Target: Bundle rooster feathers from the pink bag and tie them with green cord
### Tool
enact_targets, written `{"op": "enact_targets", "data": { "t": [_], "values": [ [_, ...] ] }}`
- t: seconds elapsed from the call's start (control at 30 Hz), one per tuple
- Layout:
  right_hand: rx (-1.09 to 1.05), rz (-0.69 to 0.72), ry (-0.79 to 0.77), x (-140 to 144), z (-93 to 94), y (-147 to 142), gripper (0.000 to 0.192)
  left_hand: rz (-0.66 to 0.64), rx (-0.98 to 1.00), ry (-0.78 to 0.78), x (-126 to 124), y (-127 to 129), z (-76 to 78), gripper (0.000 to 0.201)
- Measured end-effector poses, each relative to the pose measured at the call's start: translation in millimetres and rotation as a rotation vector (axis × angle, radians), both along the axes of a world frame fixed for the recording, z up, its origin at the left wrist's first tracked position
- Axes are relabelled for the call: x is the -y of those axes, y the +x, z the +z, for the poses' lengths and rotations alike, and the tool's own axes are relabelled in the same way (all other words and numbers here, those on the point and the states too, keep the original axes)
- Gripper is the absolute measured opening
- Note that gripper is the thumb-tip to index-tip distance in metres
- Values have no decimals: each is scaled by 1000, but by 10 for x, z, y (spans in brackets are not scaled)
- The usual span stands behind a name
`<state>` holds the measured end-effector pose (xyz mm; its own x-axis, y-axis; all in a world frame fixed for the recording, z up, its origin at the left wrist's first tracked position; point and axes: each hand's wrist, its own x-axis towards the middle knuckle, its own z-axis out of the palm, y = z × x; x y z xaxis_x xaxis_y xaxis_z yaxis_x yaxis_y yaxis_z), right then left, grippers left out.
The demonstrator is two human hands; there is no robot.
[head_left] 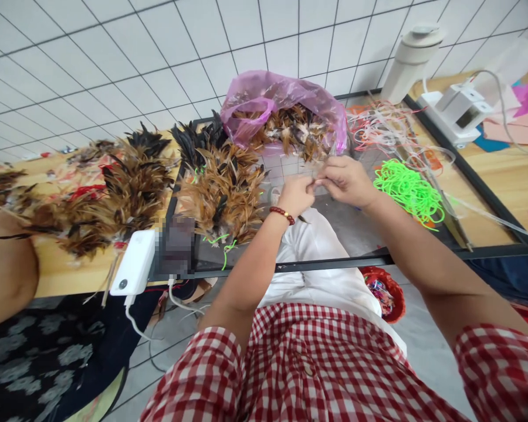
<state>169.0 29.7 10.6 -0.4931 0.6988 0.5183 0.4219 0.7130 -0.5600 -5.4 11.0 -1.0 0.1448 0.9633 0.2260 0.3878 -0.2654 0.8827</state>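
My left hand (297,194), with a beaded bracelet (282,214) at the wrist, is closed in a pinch. Against its fingertips, my right hand (342,179) pinches too. Whatever lies between the fingers is too small to make out. Beyond both hands, a pink plastic bag (286,88) lies open with loose brown feathers (294,129) in it. Left of my left hand is a pile of brown feather bunches (224,193), some with green cord ends (229,249). A tangle of bright green cord (409,190) rests right of my right hand.
White and orange strands (382,126) lie behind the green cord, near a white bottle (409,64). A power bank (134,261) and a phone (176,246) sit at the table's front edge. Another person's arm (9,264) is at far left, beside more feather bunches (132,187). Below stands a red basket (396,296).
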Motion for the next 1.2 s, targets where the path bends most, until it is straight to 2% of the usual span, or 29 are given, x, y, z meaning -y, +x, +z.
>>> {"op": "enact_targets", "data": {
  "t": [0.1, 0.2, 0.3, 0.37, 0.47, 0.6, 0.77, 0.97, 1.1, 1.2],
  "values": [
    [-135, -51, -145, -29, 28, 40, 38, -185, 35, -37, 75, 19, 57, 30],
    [-327, -92, -367, -73, 6, 49, 43, -264, 256, -251, 140, 44, 134, 25],
    [-442, -91, -536, -101, -58, 25, 44, -191, 537, -417, 154, 63, 191, 26],
    [-440, -117, -538, -105, -104, 4, 43, -93, 671, -427, 130, 62, 212, 26],
    [-439, -155, -491, -94, -137, -26, 45, 18, 764, -432, 79, 33, 230, 26],
    [-539, -124, -501, -46, -100, -81, 46, 64, 800, -456, 48, -2, 248, 26],
    [-498, 74, -721, 7, -84, -166, 59, 81, 816, -426, 52, 23, 240, 29],
    [-477, -30, -713, -23, -102, -131, 49, 135, 778, -381, 20, 13, 189, 27],
    [-609, -15, -643, -8, -51, -119, 51, 133, 689, -281, -2, 14, 122, 22],
    [-563, 60, -752, 16, -48, -151, 59, 115, 539, -174, -1, 20, 77, 20]
  ]
}}
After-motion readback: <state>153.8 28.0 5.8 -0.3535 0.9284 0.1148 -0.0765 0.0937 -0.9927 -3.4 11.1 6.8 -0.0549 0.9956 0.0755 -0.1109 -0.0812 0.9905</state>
